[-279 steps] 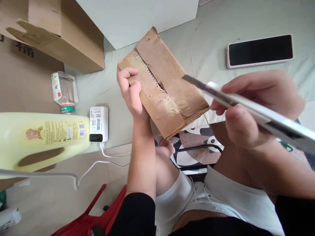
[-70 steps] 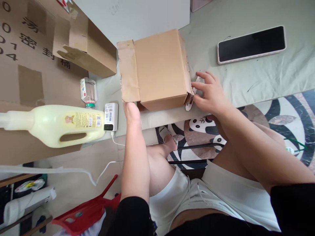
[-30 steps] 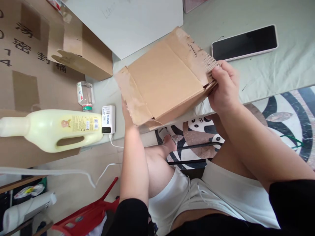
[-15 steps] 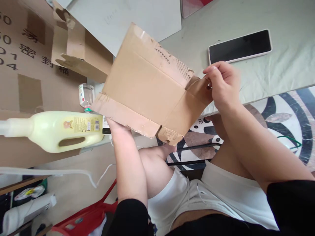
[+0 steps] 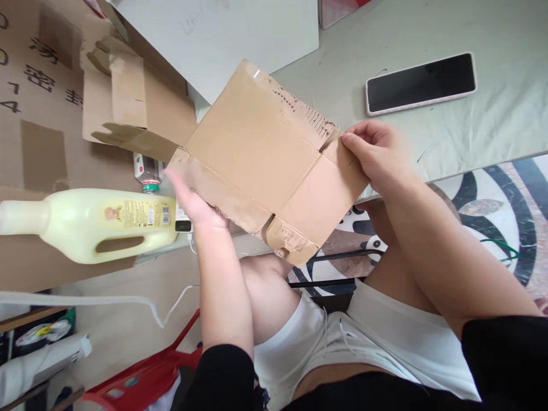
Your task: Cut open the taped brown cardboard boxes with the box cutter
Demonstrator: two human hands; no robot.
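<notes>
A flattened piece of cardboard box (image 5: pixel 257 137) with torn edges, fold lines and slots is held tilted in front of me. My left hand (image 5: pixel 197 206) supports it from beneath at its left edge; the thumb shows, while the other fingers are hidden under the board. At the right corner my right hand (image 5: pixel 379 148) pinches the edge of a flap between thumb and fingers. That flap lies spread out nearly flat. A phone (image 5: pixel 422 83) with a dark screen lies on the pale cloth, beyond my right hand.
At left stand a pale yellow jug (image 5: pixel 72 222), a small clear bottle (image 5: pixel 148 173), an opened carton (image 5: pixel 166 103) and a large printed carton (image 5: pixel 43 154). A white box (image 5: pixel 248 34) sits behind the cardboard. Below are a red plastic chair (image 5: pixel 141 371) and a white cable (image 5: pixel 128 299).
The flap at the right has gone from folded and bent to spread flatter. My left thumb has come into view at the left edge. The cardboard has shifted slightly down.
</notes>
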